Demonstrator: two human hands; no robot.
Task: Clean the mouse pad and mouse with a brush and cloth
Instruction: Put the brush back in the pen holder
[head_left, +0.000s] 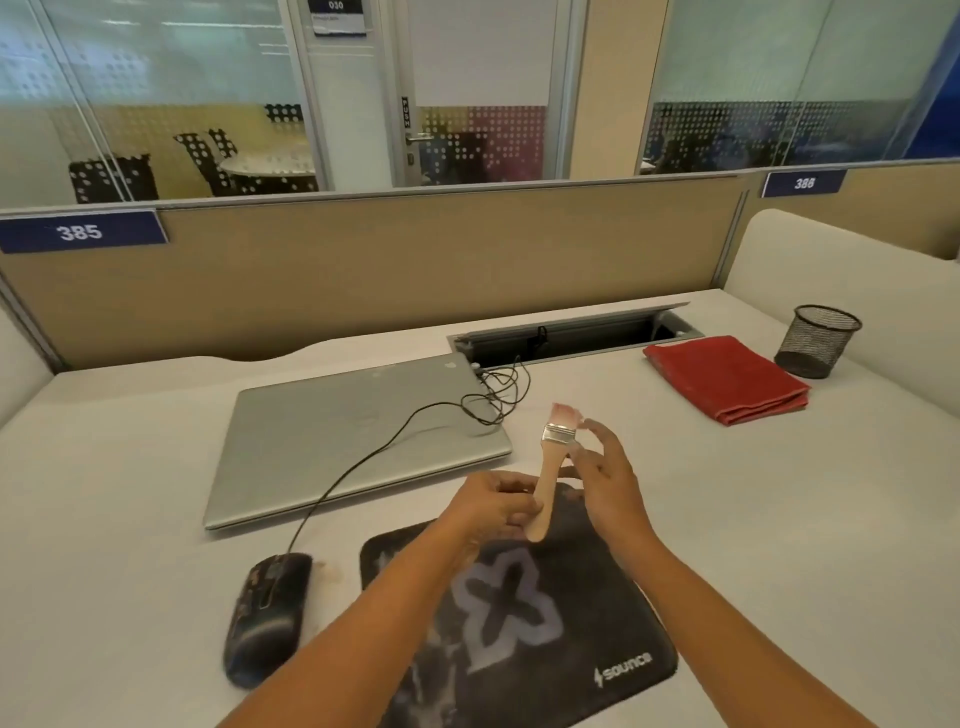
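Note:
A black mouse pad (545, 623) with a pale flower mark and dusty smears lies on the desk in front of me. To its left sits a black wired mouse (267, 618), also dusty. Above the pad's far edge my left hand (493, 506) grips the wooden handle of a small paint brush (553, 462), bristles pointing up. My right hand (602, 467) is beside the brush with fingers spread, fingertips near the metal ferrule and bristles. A folded red cloth (727, 379) lies at the far right of the desk.
A closed grey laptop (353, 441) lies behind the mouse, with the mouse cable (405, 423) looping over it. An open cable tray (571, 338) runs along the back. A black mesh cup (818, 340) stands beside the cloth. A tan partition (363, 270) borders the desk.

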